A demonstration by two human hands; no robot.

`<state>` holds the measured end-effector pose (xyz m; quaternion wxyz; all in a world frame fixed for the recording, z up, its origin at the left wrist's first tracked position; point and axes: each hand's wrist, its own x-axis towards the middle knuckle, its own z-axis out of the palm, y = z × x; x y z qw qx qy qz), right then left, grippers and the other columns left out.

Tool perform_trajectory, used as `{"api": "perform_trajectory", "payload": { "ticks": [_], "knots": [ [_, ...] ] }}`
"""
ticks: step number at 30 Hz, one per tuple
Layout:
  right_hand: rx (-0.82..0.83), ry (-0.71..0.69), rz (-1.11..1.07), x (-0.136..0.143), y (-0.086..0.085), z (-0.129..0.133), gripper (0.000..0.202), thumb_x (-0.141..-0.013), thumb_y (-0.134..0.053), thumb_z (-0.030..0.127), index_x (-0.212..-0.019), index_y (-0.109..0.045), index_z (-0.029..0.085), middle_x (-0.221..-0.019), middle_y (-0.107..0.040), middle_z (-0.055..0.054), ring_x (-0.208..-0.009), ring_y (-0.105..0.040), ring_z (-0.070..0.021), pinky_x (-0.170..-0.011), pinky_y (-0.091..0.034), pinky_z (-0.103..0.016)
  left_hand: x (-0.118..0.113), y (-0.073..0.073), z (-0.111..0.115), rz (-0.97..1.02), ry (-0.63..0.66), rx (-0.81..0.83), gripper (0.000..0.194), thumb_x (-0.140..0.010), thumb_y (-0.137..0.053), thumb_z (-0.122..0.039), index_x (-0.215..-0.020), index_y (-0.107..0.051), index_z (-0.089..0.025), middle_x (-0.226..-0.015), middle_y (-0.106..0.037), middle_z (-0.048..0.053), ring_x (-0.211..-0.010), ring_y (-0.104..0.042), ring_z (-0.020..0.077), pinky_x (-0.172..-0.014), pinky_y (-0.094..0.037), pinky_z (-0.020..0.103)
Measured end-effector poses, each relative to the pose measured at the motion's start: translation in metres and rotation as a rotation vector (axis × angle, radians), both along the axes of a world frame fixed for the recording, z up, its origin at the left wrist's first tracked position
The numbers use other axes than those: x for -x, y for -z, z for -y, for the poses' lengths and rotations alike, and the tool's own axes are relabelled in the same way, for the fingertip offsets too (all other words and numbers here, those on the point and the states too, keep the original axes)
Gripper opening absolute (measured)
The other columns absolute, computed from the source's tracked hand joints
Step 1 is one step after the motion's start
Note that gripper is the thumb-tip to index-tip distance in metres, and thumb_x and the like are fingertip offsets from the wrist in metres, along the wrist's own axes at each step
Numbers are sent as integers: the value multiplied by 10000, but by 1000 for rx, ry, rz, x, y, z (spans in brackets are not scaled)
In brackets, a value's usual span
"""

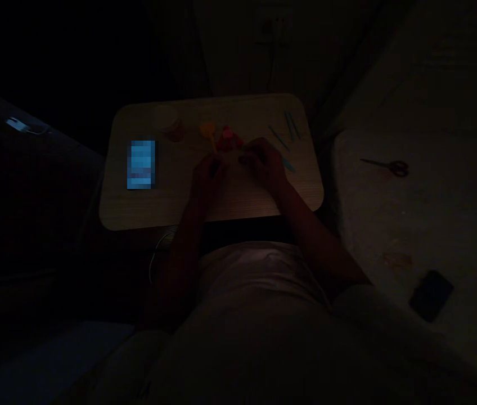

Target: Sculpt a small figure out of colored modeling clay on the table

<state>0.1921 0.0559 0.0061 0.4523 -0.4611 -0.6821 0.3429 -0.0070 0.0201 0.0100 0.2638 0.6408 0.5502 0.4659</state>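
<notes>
Both my hands rest over the small wooden table, and the room is very dark. My left hand (208,173) has its fingers curled together near the handle of an orange spoon-like tool (207,130). Opposite it, my right hand (264,160) is bent inward, thumb and fingers drawn together. Whatever either hand pinches is too dark and small to make out. Just beyond the fingertips lies a red and pink lumpy thing (227,135), its kind unclear. A teal blade-shaped tool (288,164) lies beside my right hand.
On the table (162,202) are a glowing, blurred screen (141,165), a tub (173,128) and several thin teal sticks (279,138). To the right, a pale padded surface (369,214) holds scissors (390,167) and a dark flat object (431,295). A white cable (152,260) hangs at left.
</notes>
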Motion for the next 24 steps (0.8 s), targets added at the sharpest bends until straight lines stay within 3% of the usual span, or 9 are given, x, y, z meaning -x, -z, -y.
{"api": "perform_trajectory", "payload": {
  "ticks": [6, 12, 18, 24],
  "knots": [
    [26, -9, -58, 1, -3, 3, 398, -1041, -460, 582, -1190, -655, 269, -946, -765, -59, -879, -735, -226, -845, -615, -405, -1, -3, 0, -8, 6, 2, 249, -917, -683, -460, -863, -617, -227, -815, -635, 15, -816, -608, 176, -755, -504, 304],
    [3, -30, -33, 0, 0, 0, 403, -996, -546, 612, -1147, -694, 268, -1021, -768, -77, -966, -741, -246, -860, -622, -411, -2, -4, 1, -2, 21, 2, 251, -919, -685, -461, -853, -613, -230, -807, -640, 13, -813, -612, 175, -753, -510, 303],
    [11, -40, 62, -5, 6, -4, 418, -949, -607, 655, -985, -730, 256, -869, -720, -60, -856, -691, -237, -759, -594, -379, -1, -3, 0, -14, 9, -9, 250, -914, -687, -453, -846, -614, -224, -806, -643, 16, -812, -613, 171, -746, -505, 292],
    [-44, 97, -27, -6, 7, -5, 556, -986, -469, 720, -901, -705, 224, -793, -646, -39, -874, -674, -229, -770, -570, -362, -1, 1, -2, -8, -4, -1, 219, -904, -694, -417, -839, -617, -223, -790, -637, 7, -796, -606, 168, -722, -505, 283]
  ]
}}
